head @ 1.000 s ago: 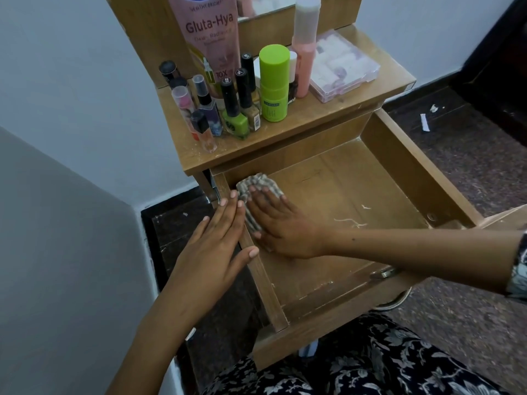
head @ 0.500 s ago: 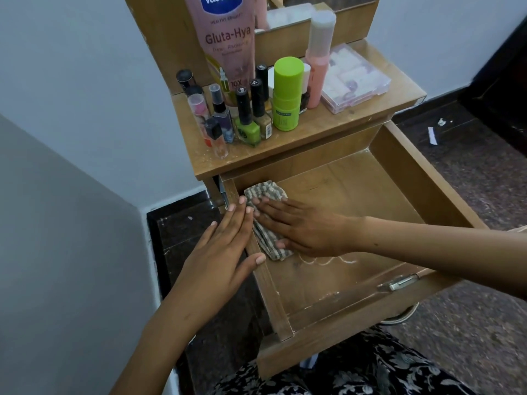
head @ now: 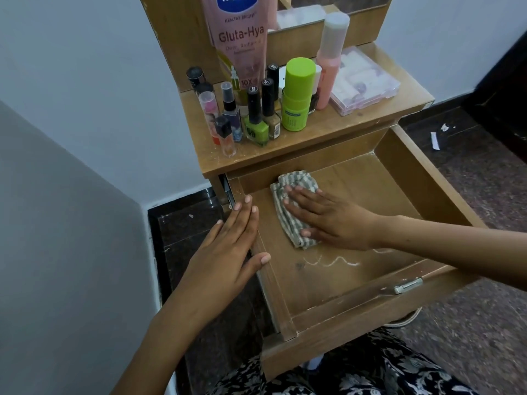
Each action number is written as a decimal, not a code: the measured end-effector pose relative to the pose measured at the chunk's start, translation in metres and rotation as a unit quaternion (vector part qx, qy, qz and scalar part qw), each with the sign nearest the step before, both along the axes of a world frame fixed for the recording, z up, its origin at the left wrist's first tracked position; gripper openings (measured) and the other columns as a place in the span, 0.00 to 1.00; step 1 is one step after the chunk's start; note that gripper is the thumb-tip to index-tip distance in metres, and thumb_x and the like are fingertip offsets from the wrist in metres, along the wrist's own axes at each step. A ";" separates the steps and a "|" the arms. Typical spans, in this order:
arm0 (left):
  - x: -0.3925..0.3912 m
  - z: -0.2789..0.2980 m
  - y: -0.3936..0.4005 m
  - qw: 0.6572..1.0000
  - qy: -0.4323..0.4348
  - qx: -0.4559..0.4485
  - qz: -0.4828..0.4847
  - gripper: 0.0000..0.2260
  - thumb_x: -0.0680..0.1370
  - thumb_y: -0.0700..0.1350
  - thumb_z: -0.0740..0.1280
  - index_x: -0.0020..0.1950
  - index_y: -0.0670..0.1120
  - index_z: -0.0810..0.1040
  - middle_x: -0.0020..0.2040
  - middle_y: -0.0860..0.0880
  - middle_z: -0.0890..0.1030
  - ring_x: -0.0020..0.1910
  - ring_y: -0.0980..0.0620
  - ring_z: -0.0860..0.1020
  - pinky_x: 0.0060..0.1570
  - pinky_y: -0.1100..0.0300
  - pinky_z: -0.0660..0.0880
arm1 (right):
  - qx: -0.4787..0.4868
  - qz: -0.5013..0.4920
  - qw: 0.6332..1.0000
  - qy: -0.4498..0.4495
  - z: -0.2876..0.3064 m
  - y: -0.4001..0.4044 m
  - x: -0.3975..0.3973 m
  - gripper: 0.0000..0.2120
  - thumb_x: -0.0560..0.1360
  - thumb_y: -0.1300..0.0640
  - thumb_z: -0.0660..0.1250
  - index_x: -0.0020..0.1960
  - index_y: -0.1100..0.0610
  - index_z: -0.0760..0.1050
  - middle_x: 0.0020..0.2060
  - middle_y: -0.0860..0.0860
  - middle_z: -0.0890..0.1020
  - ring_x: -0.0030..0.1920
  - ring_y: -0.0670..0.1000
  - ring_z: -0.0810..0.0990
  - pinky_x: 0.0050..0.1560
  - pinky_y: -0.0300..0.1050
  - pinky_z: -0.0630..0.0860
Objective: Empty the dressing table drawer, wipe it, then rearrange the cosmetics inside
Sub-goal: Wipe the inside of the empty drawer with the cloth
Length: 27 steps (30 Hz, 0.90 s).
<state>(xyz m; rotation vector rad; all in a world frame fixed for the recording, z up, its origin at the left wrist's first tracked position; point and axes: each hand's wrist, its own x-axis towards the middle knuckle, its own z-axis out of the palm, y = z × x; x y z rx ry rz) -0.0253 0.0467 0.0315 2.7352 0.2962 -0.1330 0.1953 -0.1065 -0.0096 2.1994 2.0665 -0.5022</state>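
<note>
- The drawer [head: 399,172] of the wooden dressing table [head: 313,138] stands pulled out, its floor bare except for a cloth and a thin white squiggle of residue [head: 330,262] near the front.
- A striped grey-and-white cloth [head: 291,206] lies folded on the drawer floor, towards the rear left corner.
- The right hand [head: 333,220] lies flat on the cloth, fingers straight and spread, pressing it down; the forearm reaches in across the drawer's right side.
- The left hand [head: 228,249] rests with straight fingers along the drawer's left wall, thumb out over the rim, holding nothing.
- A metal latch [head: 407,286] sits on the inside of the drawer front.
- On the tabletop behind the drawer stand the cosmetics: a large pink Vaseline tube [head: 239,44], a lime-green stick [head: 296,95], a pink bottle with a white cap [head: 329,58], several nail polish bottles [head: 256,118] and small spray vials [head: 225,132].
- A clear plastic case [head: 365,81] lies at the tabletop's right end.
- Black floral fabric [head: 356,374] shows below the drawer front.
</note>
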 end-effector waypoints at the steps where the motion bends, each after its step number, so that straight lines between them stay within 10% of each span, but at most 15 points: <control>1: 0.000 0.000 0.000 1.000 -0.001 0.001 -0.001 0.31 0.73 0.67 0.38 0.71 0.56 0.30 0.70 0.59 0.26 0.69 0.65 0.28 0.64 0.71 0.28 | 0.004 0.010 1.000 -0.001 -0.001 0.003 -0.008 0.30 0.80 0.42 0.43 0.75 0.50 0.32 0.75 0.52 0.32 0.74 0.49 0.30 0.75 0.47 0.35; 27: 0.001 0.003 -0.001 1.000 0.015 0.004 0.004 0.34 0.72 0.67 0.38 0.73 0.53 0.33 0.72 0.57 0.28 0.69 0.64 0.28 0.67 0.67 0.32 | 0.023 0.096 0.995 0.013 0.006 0.003 -0.038 0.28 0.81 0.41 0.48 0.76 0.45 0.42 0.77 0.49 0.41 0.77 0.51 0.39 0.76 0.52 0.42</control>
